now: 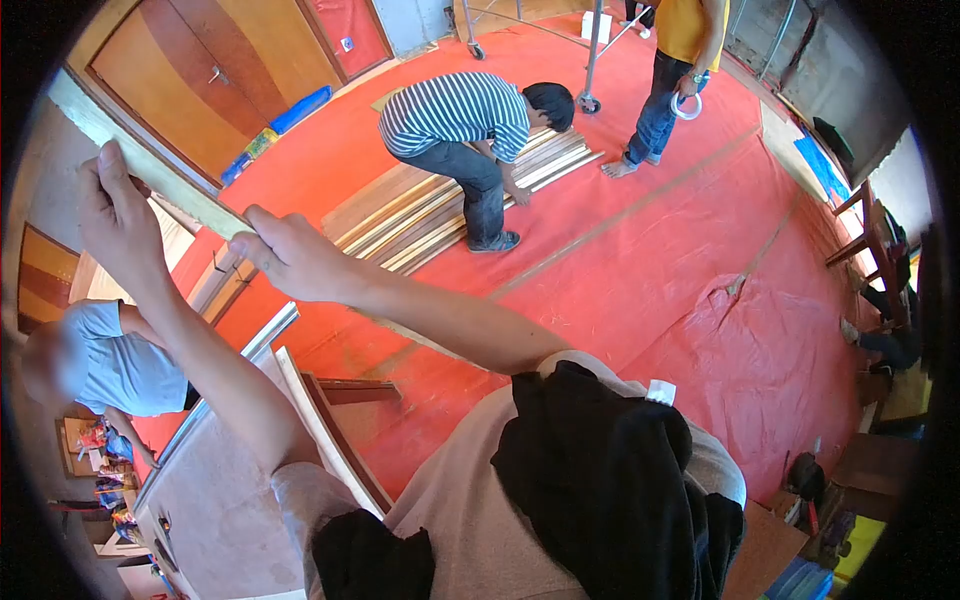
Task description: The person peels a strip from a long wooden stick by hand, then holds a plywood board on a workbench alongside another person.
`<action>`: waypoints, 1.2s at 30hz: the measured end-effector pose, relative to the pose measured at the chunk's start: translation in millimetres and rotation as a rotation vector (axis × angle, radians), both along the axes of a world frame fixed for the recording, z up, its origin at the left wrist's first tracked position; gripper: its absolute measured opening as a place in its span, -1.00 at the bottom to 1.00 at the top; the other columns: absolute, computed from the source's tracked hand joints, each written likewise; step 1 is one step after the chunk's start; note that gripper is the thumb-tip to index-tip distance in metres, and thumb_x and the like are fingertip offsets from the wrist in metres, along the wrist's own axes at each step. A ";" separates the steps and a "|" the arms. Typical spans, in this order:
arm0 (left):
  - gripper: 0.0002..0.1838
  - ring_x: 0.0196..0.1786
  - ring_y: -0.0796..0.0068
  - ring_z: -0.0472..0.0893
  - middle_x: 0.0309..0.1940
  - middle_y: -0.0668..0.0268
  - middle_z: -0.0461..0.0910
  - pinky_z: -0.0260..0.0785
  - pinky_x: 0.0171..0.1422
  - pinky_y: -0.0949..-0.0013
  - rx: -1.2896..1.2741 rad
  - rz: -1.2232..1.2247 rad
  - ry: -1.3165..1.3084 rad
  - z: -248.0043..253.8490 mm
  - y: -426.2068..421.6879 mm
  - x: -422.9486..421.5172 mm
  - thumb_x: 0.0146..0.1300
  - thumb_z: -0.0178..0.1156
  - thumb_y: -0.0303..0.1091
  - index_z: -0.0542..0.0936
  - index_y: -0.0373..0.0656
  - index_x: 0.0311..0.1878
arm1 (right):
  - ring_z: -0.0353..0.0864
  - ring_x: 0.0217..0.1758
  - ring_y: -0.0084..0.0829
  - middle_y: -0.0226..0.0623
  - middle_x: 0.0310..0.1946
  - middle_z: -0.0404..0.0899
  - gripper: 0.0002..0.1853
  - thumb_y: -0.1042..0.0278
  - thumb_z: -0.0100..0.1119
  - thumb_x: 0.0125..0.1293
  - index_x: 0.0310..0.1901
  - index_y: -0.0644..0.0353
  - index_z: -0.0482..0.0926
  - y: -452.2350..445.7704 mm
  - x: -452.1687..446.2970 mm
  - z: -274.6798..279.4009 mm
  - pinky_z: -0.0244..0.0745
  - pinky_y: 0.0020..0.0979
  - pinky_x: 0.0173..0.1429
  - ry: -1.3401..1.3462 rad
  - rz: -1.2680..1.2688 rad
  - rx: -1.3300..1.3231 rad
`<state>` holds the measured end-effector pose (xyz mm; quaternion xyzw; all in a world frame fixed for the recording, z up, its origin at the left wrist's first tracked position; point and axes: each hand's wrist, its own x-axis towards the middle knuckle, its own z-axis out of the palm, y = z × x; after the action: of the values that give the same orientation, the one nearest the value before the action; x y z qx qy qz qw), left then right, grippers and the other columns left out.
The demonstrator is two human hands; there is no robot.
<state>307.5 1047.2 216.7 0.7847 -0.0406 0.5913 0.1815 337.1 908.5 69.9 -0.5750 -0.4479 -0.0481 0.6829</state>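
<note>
A long, pale, flat strip slants across the upper left, raised in front of me. My right hand is closed round its near end, thumb on one side and fingers on the other. Farther along, my left hand pinches the same strip by its edge, with the thumb pointing up. The strip's far end reaches the top left edge of the view. I cannot make out its material for certain; it looks like a wooden board.
A person in a striped shirt bends over stacked wooden strips on the red floor covering. Another person stands holding a tape roll. At left is a person in blue near a grey tabletop. Wheeled scaffolding stands behind.
</note>
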 end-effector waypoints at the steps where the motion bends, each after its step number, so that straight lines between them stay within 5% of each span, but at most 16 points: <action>1: -0.63 -0.46 0.59 0.42 -0.56 0.38 0.45 0.29 -0.36 0.43 0.031 -0.016 0.044 1.8 4.8 0.3 0.48 0.02 -0.14 0.58 -0.27 -0.28 | 0.53 -0.50 0.00 0.03 -0.57 0.47 -0.72 0.23 -0.03 0.47 -0.23 0.32 0.34 -1.0 -1.0 -1.6 0.34 -0.16 -0.46 0.008 -0.018 0.013; 3: -0.61 -0.48 0.56 0.40 -0.59 0.37 0.43 0.25 -0.40 0.41 0.081 -0.002 -0.149 -6.8 0.2 10.0 0.49 -0.03 -0.15 0.55 -0.28 -0.32 | 0.57 -0.47 -0.05 0.04 -0.54 0.50 -0.73 0.22 -0.03 0.47 -0.19 0.32 0.36 4.0 -3.6 -1.4 0.37 -0.18 -0.45 -0.002 -0.020 0.049; 5: -0.60 -0.50 0.54 0.32 -0.62 0.41 0.32 0.20 -0.41 0.38 -0.166 -0.114 -0.143 -16.5 12.5 15.5 0.50 -0.07 -0.15 0.50 -0.25 -0.38 | 0.62 -0.43 -0.17 -0.01 -0.51 0.53 -0.74 0.23 -0.04 0.48 -0.13 0.32 0.39 10.2 -9.1 0.1 0.40 -0.23 -0.43 0.081 0.034 0.038; 6: -0.58 -0.48 0.60 0.27 -0.61 0.46 0.28 0.14 -0.42 0.41 -0.051 -0.012 -0.304 -19.1 9.6 21.5 0.51 -0.10 -0.14 0.43 -0.21 -0.44 | 0.49 -0.52 -0.35 -0.21 -0.59 0.43 -0.74 0.21 -0.05 0.49 -0.16 0.30 0.38 18.8 -8.4 -5.4 0.36 -0.30 -0.47 0.043 0.020 0.098; 7: -0.57 -0.48 0.66 0.22 -0.60 0.50 0.24 0.08 -0.42 0.43 -0.201 -0.189 -0.266 -22.8 7.4 20.5 0.52 -0.12 -0.14 0.34 -0.16 -0.50 | 0.36 -0.60 -0.53 -0.40 -0.66 0.33 -0.73 0.19 -0.06 0.49 -0.19 0.27 0.38 27.8 -6.0 -9.7 0.32 -0.38 -0.50 0.010 0.004 0.161; 9: -0.56 -0.52 0.71 0.17 -0.65 0.53 0.16 0.02 -0.47 0.47 -0.243 -0.239 -0.342 -22.6 -8.2 19.8 0.53 -0.15 -0.11 0.29 -0.12 -0.50 | 0.46 -0.58 -0.37 -0.23 -0.62 0.43 -0.73 0.22 -0.05 0.49 -0.10 0.31 0.40 25.4 -3.3 -12.2 0.35 -0.31 -0.47 0.069 0.010 0.014; 13: -0.53 -0.54 0.73 0.18 -0.65 0.54 0.22 0.01 -0.48 0.51 -0.501 -0.448 -0.375 -35.0 -13.5 17.1 0.54 -0.17 -0.04 0.30 -0.11 -0.49 | 0.36 -0.64 -0.43 -0.29 -0.66 0.36 -0.72 0.20 -0.06 0.50 -0.17 0.30 0.37 22.8 -9.5 -9.7 0.30 -0.33 -0.50 0.082 0.070 0.010; 22: -0.53 -0.60 0.70 0.19 -0.65 0.48 0.26 -0.01 -0.53 0.50 -0.534 -0.396 -0.544 -37.7 -24.2 6.1 0.52 -0.14 0.00 0.31 -0.10 -0.48 | 0.34 -0.65 -0.41 -0.26 -0.69 0.33 -0.71 0.19 -0.09 0.51 -0.22 0.30 0.34 25.7 -14.1 -11.0 0.29 -0.31 -0.51 0.044 0.058 0.026; 25: -0.55 -0.60 0.69 0.22 -0.65 0.48 0.26 0.02 -0.53 0.52 -0.668 -0.802 -0.658 -33.4 0.6 -14.8 0.52 -0.14 -0.02 0.33 -0.11 -0.46 | 0.33 -0.66 -0.42 -0.27 -0.70 0.32 -0.70 0.18 -0.09 0.51 -0.22 0.29 0.34 19.2 -4.2 -5.8 0.28 -0.31 -0.52 0.049 -0.088 0.019; 26: -0.59 -0.58 0.68 0.28 -0.63 0.44 0.34 0.06 -0.53 0.54 -0.689 -0.718 -0.637 -35.8 13.9 -18.2 0.51 -0.10 -0.05 0.37 -0.12 -0.42 | 0.31 -0.64 -0.64 -0.43 -0.68 0.32 -0.64 0.07 -0.09 0.52 -0.25 0.25 0.34 16.2 0.8 -7.3 0.24 -0.49 -0.55 0.036 -0.067 0.015; 29: -0.65 -0.51 0.64 0.36 -0.51 0.35 0.46 0.18 -0.46 0.55 -0.594 -0.422 -0.244 -37.6 6.3 -13.3 0.49 -0.05 -0.11 0.43 -0.15 -0.35 | 0.31 -0.65 -0.67 -0.44 -0.69 0.31 -0.63 0.05 -0.10 0.52 -0.26 0.24 0.33 6.8 11.5 -11.7 0.23 -0.51 -0.57 0.093 0.006 0.021; 33: -0.73 -0.39 0.50 0.47 -0.27 0.21 0.55 0.37 -0.26 0.42 -0.272 -0.323 0.010 -42.4 -25.7 -5.6 0.48 -0.04 -0.24 0.47 -0.26 -0.24 | 0.31 -0.66 -0.68 -0.44 -0.70 0.31 -0.61 0.01 -0.12 0.52 -0.26 0.24 0.33 6.5 21.2 -12.0 0.22 -0.53 -0.58 0.058 -0.026 0.032; 36: -0.69 -0.47 0.38 0.46 -0.47 0.12 0.47 0.30 -0.36 0.27 -0.063 -0.106 0.083 -48.6 -30.1 14.8 0.47 -0.02 -0.24 0.44 -0.29 -0.34 | 0.32 -0.67 -0.59 -0.39 -0.70 0.31 -0.63 0.05 -0.11 0.52 -0.25 0.25 0.33 2.1 22.4 -12.3 0.24 -0.46 -0.56 0.075 -0.020 0.026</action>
<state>322.2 1017.1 168.1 0.7994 -0.0562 0.5485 0.2387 359.5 910.6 57.6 -0.5719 -0.4157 -0.0393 0.7061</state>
